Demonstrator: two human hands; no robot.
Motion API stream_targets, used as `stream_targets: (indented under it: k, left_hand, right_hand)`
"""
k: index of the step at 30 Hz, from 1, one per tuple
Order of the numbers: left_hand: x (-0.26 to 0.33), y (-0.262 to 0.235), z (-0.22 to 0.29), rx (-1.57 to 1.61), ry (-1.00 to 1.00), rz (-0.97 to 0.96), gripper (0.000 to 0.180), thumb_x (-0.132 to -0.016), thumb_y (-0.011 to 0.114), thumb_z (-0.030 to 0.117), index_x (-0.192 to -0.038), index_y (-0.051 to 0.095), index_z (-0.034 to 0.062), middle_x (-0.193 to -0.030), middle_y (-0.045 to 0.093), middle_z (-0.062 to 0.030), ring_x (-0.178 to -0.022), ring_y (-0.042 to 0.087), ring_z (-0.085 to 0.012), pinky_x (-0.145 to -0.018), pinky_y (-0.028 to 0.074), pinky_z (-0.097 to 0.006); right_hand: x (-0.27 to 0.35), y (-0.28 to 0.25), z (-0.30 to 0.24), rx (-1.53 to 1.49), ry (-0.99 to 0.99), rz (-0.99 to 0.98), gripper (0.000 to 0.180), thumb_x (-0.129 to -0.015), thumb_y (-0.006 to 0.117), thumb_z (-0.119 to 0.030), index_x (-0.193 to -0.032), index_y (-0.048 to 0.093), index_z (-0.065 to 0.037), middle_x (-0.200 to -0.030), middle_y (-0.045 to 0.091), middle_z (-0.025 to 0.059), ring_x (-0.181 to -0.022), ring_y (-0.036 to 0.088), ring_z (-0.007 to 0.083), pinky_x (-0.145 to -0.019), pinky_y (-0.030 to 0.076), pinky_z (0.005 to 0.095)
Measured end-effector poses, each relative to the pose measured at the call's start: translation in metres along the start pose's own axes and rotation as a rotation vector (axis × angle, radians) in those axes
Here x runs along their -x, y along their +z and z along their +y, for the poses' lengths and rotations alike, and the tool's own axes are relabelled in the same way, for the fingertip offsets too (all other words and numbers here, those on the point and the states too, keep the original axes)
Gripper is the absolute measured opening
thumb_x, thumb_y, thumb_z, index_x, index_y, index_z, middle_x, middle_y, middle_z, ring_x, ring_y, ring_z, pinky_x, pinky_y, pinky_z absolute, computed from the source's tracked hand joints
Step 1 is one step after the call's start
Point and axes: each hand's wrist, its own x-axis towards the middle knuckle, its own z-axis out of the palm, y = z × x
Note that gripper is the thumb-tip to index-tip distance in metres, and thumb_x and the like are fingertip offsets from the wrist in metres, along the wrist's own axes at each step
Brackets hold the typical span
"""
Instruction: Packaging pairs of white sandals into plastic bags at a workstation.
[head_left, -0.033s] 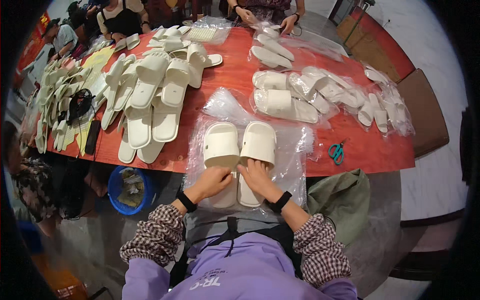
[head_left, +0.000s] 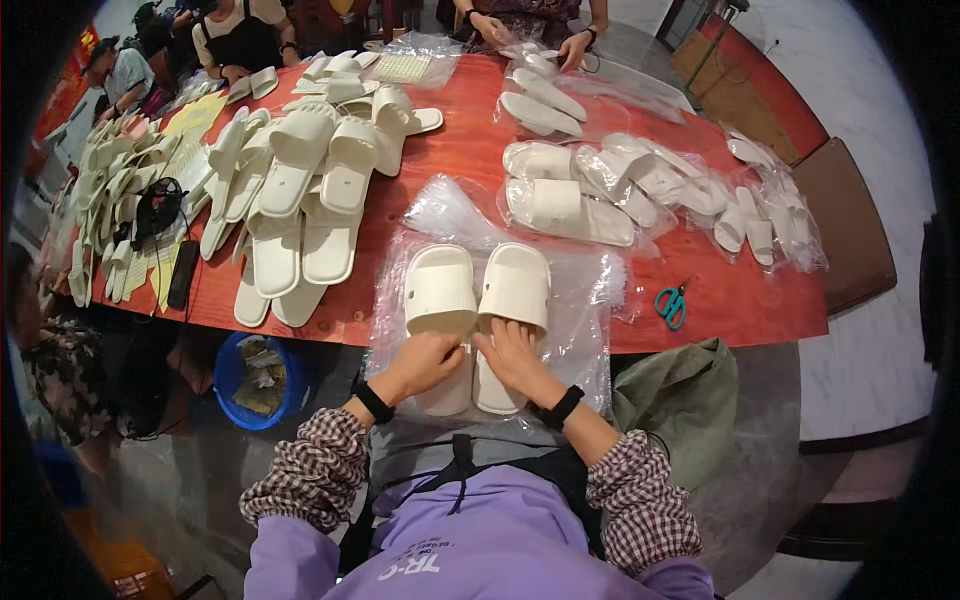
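A pair of cream slide slippers lies side by side on clear plastic bags at the table's near edge, toes pointing away from me. My left hand (head_left: 428,362) is closed at the strap opening of the left slipper (head_left: 441,285), its fingertips mostly hidden. On the right slipper (head_left: 515,285), my right hand (head_left: 512,355) has its bent fingers at the strap's near edge, partly inside the opening. Both heels show below my hands. Beneath and around the pair spreads a crinkled clear plastic bag (head_left: 585,310), with more bunched clear plastic (head_left: 447,210) just beyond.
Unwrapped slippers (head_left: 300,160) are heaped on the left of the red table (head_left: 450,110). Bagged slippers (head_left: 575,205) lie at the right. Teal-handled scissors (head_left: 671,305) rest near the right front edge. A blue bin (head_left: 250,395) stands below left. Across the table a person's hands (head_left: 575,48) handle slippers.
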Motion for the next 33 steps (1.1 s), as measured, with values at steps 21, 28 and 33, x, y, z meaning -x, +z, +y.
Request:
stream_targets:
  k: [21,28,33]
  left_hand:
    - [-0.02,0.007,-0.006,-0.037,0.034,0.096,0.025,-0.088,0.055,0.024,-0.079,0.059,0.0015,-0.072,0.063,-0.0206,-0.07,0.061,-0.0398,-0.066,0.048,-0.049]
    - [-0.023,0.001,-0.011,-0.066,0.143,0.092,0.024,-0.089,0.056,0.025,-0.082,0.059,0.0023,-0.074,0.063,-0.0195,-0.07,0.062,-0.0382,-0.067,0.048,-0.048]
    - [-0.036,0.006,-0.019,-0.042,0.199,-0.003,0.022,-0.09,0.055,0.023,-0.088,0.061,0.0017,-0.074,0.062,-0.02,-0.07,0.062,-0.0384,-0.066,0.048,-0.047]
  right_hand:
    - [-0.09,-0.062,0.09,-0.184,0.055,0.407,0.028,-0.09,0.055,-0.019,-0.105,0.066,0.002,-0.101,0.066,0.0243,-0.095,0.062,0.039,-0.086,0.047,0.0444]
    - [-0.098,-0.089,0.044,-0.588,-0.071,0.352,0.022,-0.089,0.057,-0.013,-0.099,0.067,0.004,-0.092,0.068,0.0178,-0.082,0.068,0.0256,-0.072,0.052,0.0358]
    - [-0.128,-0.088,0.003,-0.501,-0.218,0.067,0.023,-0.089,0.056,-0.014,-0.097,0.068,0.004,-0.088,0.069,0.0181,-0.08,0.069,0.0244,-0.071,0.053,0.0363]
